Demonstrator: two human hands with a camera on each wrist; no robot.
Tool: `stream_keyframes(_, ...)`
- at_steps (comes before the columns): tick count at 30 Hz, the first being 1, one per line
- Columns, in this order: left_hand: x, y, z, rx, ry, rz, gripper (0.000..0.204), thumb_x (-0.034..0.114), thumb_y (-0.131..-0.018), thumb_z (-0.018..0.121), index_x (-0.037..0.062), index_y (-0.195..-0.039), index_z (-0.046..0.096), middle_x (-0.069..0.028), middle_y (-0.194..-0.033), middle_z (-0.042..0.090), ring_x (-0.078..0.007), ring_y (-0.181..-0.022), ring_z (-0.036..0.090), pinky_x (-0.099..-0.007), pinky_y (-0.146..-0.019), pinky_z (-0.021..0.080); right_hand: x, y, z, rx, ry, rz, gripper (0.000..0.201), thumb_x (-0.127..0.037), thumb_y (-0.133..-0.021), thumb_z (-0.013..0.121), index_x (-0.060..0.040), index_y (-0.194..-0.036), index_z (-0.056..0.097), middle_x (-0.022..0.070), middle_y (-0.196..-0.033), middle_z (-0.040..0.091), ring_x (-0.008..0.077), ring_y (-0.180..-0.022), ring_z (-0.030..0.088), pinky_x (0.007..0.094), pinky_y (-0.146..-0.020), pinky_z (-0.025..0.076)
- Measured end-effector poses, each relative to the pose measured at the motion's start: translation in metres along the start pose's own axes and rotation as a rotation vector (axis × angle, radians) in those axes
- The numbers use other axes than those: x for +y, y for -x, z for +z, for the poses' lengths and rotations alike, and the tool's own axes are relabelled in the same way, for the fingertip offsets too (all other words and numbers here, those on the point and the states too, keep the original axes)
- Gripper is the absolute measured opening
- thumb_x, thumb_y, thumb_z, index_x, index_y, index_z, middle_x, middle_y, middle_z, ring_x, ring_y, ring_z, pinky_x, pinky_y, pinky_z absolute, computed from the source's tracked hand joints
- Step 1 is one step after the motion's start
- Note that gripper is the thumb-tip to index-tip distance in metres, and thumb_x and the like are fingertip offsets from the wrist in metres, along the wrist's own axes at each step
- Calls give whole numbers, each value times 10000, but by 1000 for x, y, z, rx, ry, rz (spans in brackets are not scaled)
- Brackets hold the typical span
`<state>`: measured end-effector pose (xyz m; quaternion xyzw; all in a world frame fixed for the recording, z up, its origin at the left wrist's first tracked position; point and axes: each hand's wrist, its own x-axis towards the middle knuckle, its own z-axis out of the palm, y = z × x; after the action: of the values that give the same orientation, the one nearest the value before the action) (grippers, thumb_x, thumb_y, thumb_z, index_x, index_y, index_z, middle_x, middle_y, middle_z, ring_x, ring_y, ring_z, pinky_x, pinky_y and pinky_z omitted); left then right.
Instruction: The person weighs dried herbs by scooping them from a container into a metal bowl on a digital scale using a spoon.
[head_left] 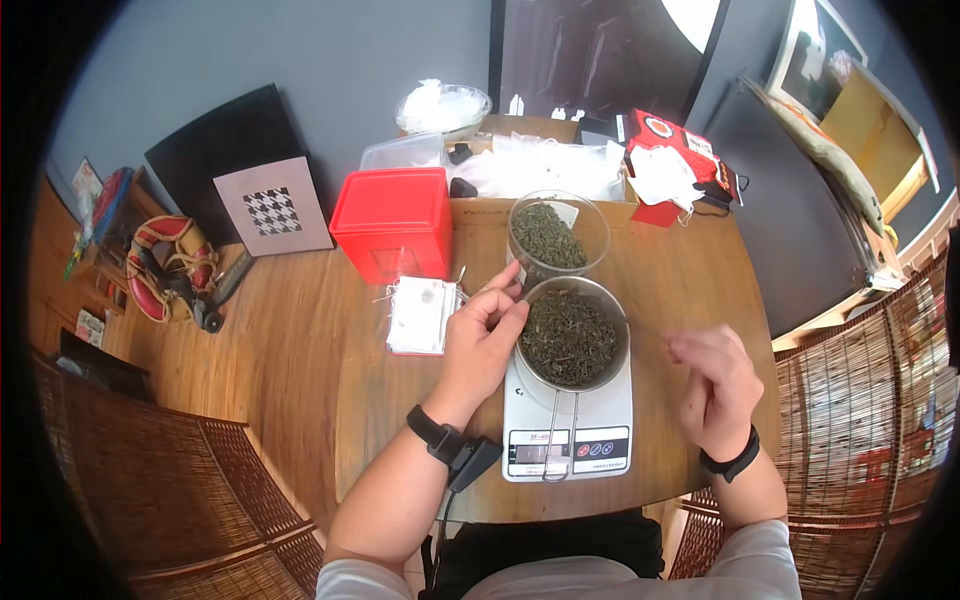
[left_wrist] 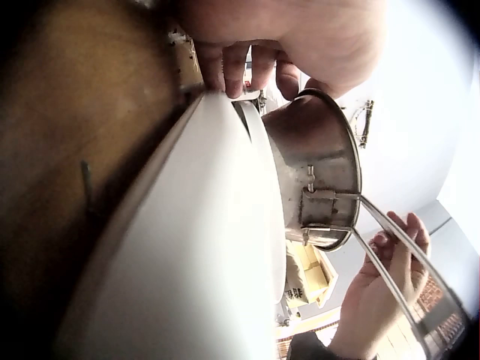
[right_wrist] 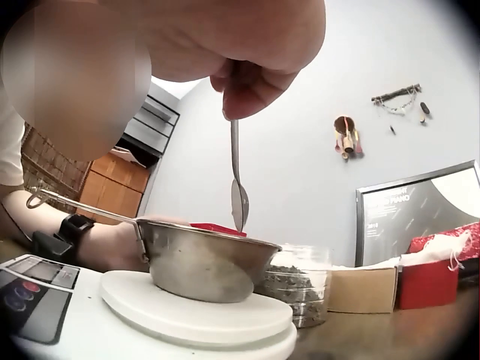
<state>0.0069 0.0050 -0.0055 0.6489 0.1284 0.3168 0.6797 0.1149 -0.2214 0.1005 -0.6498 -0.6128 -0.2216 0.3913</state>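
My left hand (head_left: 480,345) rests beside the left rim of a metal bowl (right_wrist: 210,262) with a long wire handle (head_left: 553,440). The bowl holds dried dark green leaves (head_left: 568,340) and sits on a white kitchen scale (head_left: 520,408). In the left wrist view the left fingers (left_wrist: 236,69) hang loosely near the scale's edge. Right of the bowl, my right hand (head_left: 722,385) is raised over the table; in the right wrist view it pinches a metal spoon (right_wrist: 238,199) pointing down. A clear jar (head_left: 603,235) of dried leaves stands just behind the bowl.
To the left are a red lidded box (head_left: 390,215) and a stack of white drawstring bags (head_left: 420,315). Behind the jar lies a cardboard box (head_left: 485,211) with white bags, and a red package (head_left: 675,140) stands at the back right. A plastic bowl (head_left: 478,125) sits farther back.
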Motion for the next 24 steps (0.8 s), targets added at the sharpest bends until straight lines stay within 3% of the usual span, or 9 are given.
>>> stream_keyframes(7,1,0,0,-1,10,-7,192,76,-946,613,-4,-783,553,-224,-1476,474,-190,-1176,572,-307,-904,462,-1,-1,7,-59,2,-47,337,171,-725,534,31,-1015,634,180,-931,699,302,-741,669,353,-660,533)
stream_keyframes(9,0,0,0,2,7,-5,187,73,-945,614,-4,-785,553,-220,-1476,475,-189,-1174,573,-306,-903,463,3,-1,8,10,11,33,327,165,-732,532,37,-1013,640,179,-915,698,301,-727,666,349,-651,533)
stream_keyframes(12,1,0,1,0,18,-12,181,69,-943,615,-5,-790,552,-211,-1476,479,-191,-1170,578,-307,-903,466,-5,-1,8,-13,-46,-31,303,164,-748,531,39,-998,646,172,-900,699,294,-723,665,343,-654,533)
stream_keyframes(16,1,1,1,3,13,-15,182,67,-941,617,-5,-788,549,-205,-1468,491,-194,-1168,581,-307,-901,469,-7,-7,8,-51,-13,30,270,174,-791,509,38,-978,648,155,-869,691,256,-693,653,325,-637,525)
stream_keyframes(18,0,0,0,6,16,-14,184,67,-941,618,-5,-787,547,-205,-1465,494,-193,-1168,581,-307,-900,470,-5,-10,8,111,-101,198,267,177,-832,490,21,-975,651,135,-820,668,215,-662,634,306,-619,515)
stream_keyframes(21,0,1,1,7,14,-14,188,66,-940,619,-4,-783,543,-201,-1464,497,-193,-1167,583,-303,-898,471,11,-25,21,216,-17,237,258,165,-865,491,1,-974,656,113,-775,640,182,-633,611,277,-604,499)
stream_keyframes(22,0,1,1,11,14,-14,189,66,-939,619,-3,-782,541,-198,-1464,498,-194,-1168,583,-304,-899,471,21,-30,27,145,69,272,274,167,-815,546,-12,-992,655,124,-807,649,235,-686,638,312,-653,523)
stream_keyframes(23,0,0,1,15,13,-13,191,67,-939,619,-2,-781,539,-196,-1465,498,-195,-1169,583,-304,-901,471,32,-37,33,150,72,269,274,167,-815,546,-12,-992,655,124,-807,649,235,-686,638,312,-653,523)
stream_keyframes(24,-1,0,1,11,12,-8,191,67,-939,619,-2,-781,539,-196,-1465,498,-195,-1169,583,-304,-901,471,42,-45,41,54,133,139,277,147,-802,557,-13,-1009,648,136,-842,659,270,-735,648,343,-691,531)
